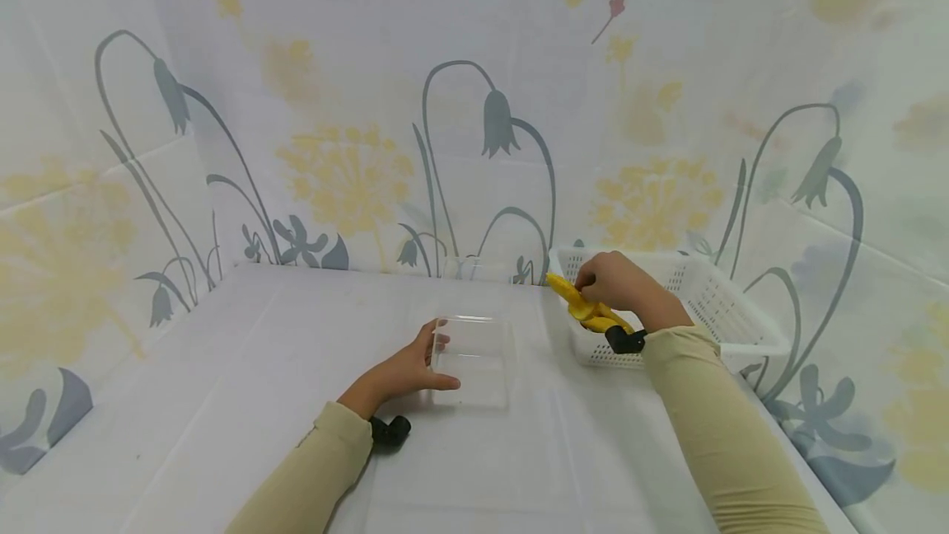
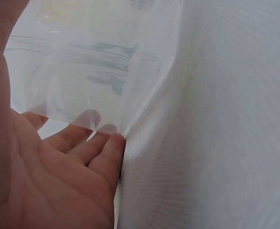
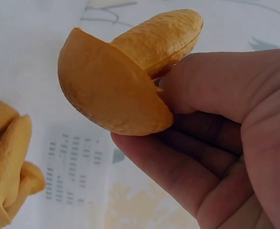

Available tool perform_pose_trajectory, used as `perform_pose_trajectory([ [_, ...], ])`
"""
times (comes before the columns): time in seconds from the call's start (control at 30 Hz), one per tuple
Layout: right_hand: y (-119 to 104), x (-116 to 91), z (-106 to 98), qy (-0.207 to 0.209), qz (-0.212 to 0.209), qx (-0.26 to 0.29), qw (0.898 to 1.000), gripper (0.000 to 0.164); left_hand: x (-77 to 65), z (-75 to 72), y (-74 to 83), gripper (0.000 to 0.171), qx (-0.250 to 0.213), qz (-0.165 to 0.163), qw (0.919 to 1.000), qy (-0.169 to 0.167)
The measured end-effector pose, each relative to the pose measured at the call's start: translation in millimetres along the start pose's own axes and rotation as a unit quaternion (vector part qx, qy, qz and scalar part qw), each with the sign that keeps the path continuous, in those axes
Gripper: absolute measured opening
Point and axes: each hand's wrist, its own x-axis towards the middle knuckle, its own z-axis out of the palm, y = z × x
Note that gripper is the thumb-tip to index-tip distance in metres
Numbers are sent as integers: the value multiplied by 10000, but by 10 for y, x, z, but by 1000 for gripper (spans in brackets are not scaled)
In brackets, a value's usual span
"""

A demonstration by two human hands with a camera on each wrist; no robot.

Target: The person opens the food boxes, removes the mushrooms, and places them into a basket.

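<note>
My left hand holds a clear plastic box at its left side, thumb toward the near end and fingers toward the far corner. Up close, several fingertips show through the transparent wall of the box. Over the left part of a white basket, my right hand pinches a yellow mushroom-shaped piece between thumb and fingers. Its rounded cap points away from the palm, and a thick stem stands out behind. More yellow pieces lie in the basket, partly hidden by the hand and wrist.
Behind the held box, another clear container stands near the back of the white table. A flower-printed curtain borders the table at the back and sides. The perforated basket stands at the right, against the curtain.
</note>
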Motion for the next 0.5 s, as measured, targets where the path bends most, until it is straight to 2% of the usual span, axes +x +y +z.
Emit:
perform_pose_trajectory([
  [0.2, 199, -70, -27, 83, 111, 29, 9999, 20, 8, 2, -19, 110, 0, -28, 10000, -32],
  [0.5, 413, -221, -112, 56, 544, 54, 9985, 20, 0, -11, 2, 109, 74, -44, 10000, -24],
])
